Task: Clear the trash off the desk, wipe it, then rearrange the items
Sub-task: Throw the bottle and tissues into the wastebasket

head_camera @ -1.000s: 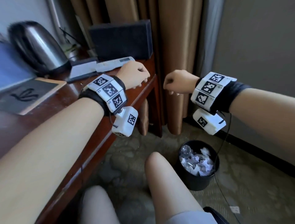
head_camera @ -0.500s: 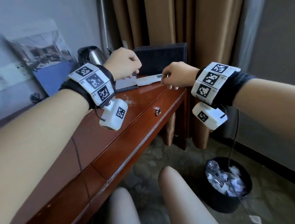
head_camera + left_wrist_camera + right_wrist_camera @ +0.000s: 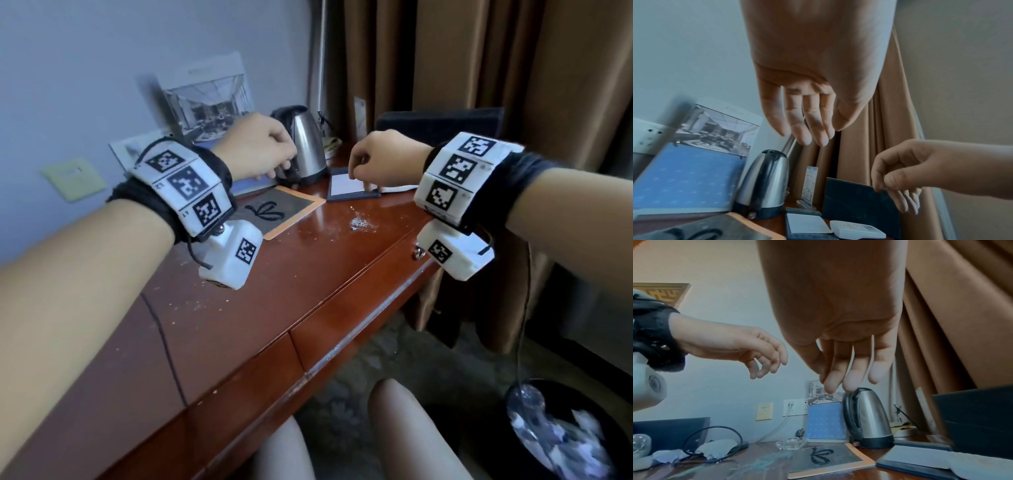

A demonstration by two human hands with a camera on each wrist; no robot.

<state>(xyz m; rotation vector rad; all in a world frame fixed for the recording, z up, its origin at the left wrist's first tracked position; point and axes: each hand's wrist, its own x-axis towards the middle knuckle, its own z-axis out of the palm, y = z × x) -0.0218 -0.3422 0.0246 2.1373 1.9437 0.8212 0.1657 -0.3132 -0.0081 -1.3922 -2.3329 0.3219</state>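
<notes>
Both hands hover empty above the back of the red-brown desk (image 3: 260,308). My left hand (image 3: 260,150) hangs with loosely curled fingers (image 3: 807,129) just in front of the steel kettle (image 3: 308,147). My right hand (image 3: 383,161) hangs relaxed, its fingers (image 3: 849,378) over the white notepad in its dark holder (image 3: 349,186). White crumbs (image 3: 359,224) lie scattered on the desk. Crumpled tissues (image 3: 715,446) lie at the left end. The black bin (image 3: 565,435), full of crumpled paper, stands on the floor at the right.
An orange-edged booklet (image 3: 277,212) lies before the kettle. A white remote (image 3: 857,230) and a black box (image 3: 442,126) sit at the back right by the curtain. A glass ashtray (image 3: 791,443), a black cable (image 3: 715,434) and a propped blue folder (image 3: 826,420) stand further left.
The head view has swung from the bin up to the desk. Both hands have moved left over the desk's back, toward the kettle and notepad, still holding nothing.
</notes>
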